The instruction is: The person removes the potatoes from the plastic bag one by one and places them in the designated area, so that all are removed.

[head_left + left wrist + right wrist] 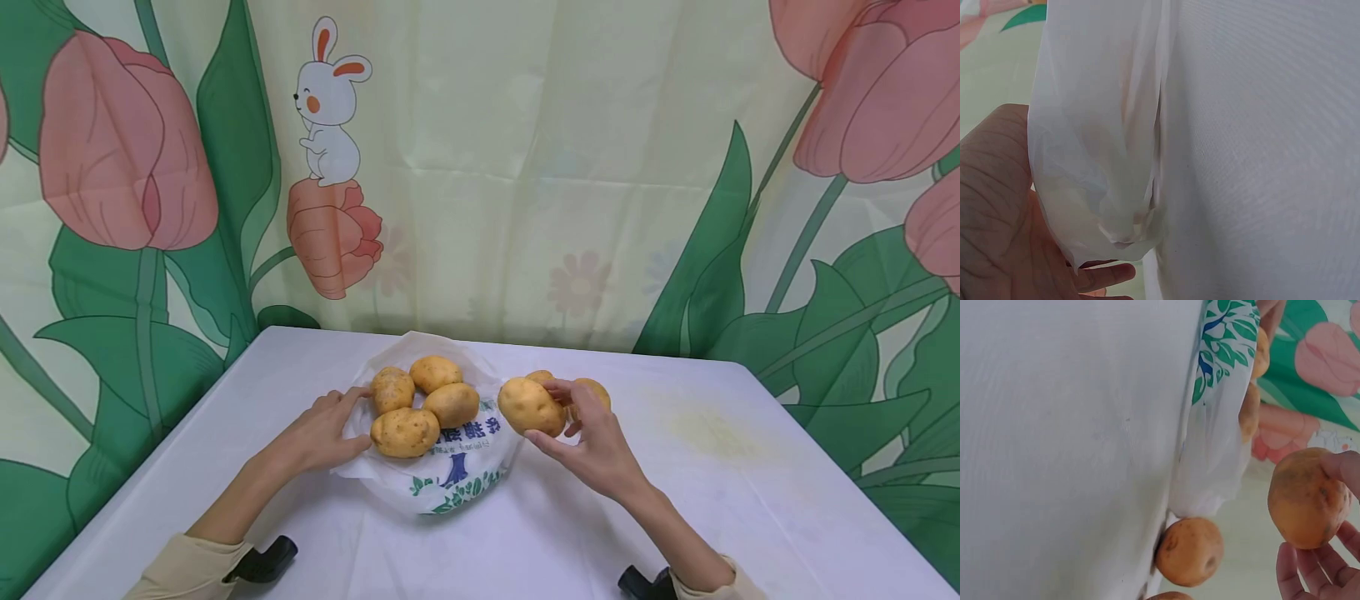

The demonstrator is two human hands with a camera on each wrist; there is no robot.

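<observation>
Beige sleeves (183,571) lead in at the bottom, and there's the left hand (330,429), fingers loosely spread against the white bag (450,492), likely steadying its side. Across to the right hand (592,446): thumb below, fingers above, grasping a potato (531,407) beside the bag, a two-sided hold that keeps it off the tabletop (562,533). Four potatoes (405,432) bunch at the bag's opening, its raised edge perhaps checking any roll. Farther back, two loose potatoes (601,393) rest on the tabletop; beyond hangs a tulip-print curtain (487,125).
</observation>
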